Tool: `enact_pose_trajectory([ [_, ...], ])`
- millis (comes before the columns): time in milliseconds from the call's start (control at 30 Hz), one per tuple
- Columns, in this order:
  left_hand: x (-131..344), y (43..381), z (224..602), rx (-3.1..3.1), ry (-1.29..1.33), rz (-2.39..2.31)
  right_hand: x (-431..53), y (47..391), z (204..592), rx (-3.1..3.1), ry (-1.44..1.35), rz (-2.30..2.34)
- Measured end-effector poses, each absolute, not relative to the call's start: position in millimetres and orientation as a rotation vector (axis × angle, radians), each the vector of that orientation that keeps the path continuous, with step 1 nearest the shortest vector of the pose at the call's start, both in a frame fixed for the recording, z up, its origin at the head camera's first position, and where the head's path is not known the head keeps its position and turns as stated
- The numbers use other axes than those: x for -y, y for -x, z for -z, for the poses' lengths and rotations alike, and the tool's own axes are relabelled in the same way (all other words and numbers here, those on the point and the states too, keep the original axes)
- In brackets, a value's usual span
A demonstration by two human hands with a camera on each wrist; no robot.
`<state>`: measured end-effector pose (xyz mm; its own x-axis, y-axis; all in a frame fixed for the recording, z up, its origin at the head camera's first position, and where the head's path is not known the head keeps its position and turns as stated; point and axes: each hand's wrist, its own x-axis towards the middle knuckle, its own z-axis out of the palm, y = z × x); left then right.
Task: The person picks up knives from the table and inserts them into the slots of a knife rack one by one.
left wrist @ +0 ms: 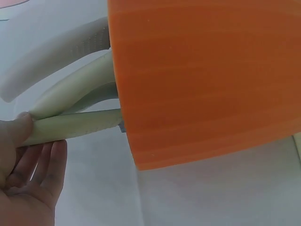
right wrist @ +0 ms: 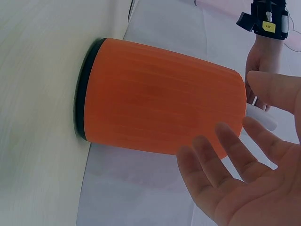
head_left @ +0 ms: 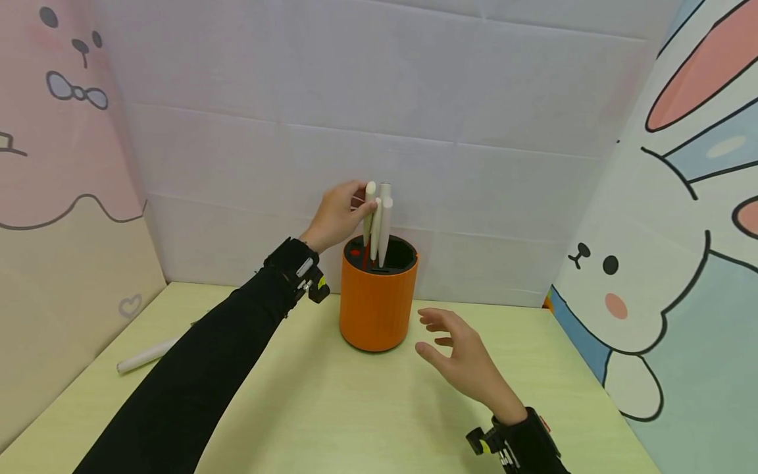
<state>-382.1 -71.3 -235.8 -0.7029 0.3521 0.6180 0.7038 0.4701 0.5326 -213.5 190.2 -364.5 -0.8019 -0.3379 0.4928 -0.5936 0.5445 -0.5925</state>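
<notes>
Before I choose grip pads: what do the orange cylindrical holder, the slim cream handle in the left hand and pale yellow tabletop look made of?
Orange cylindrical holder: probably moulded plastic, satin; shallow ribs, uniform colour.
Slim cream handle in the left hand: likely plastic, smooth, low sheen; even colour.
Pale yellow tabletop: wood or wood-look laminate, matt; faint streaks, can't tell which.

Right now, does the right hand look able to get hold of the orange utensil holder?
Probably yes: the right hand is beside the orange utensil holder, apparently not touching it, and nothing shows between them. The left hand holds a pale handle above it.
</notes>
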Motion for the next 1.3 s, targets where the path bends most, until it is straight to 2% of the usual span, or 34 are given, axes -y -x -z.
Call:
enact_pose_trajectory([
  [1000,77,387,249,2.387,0.832,1.059,-189,212,363,2.468,-0.765,-1.136],
  [1300,97,374,253,2.368,0.855,0.948,-188,213,364,2.455,-0.782,-1.123],
])
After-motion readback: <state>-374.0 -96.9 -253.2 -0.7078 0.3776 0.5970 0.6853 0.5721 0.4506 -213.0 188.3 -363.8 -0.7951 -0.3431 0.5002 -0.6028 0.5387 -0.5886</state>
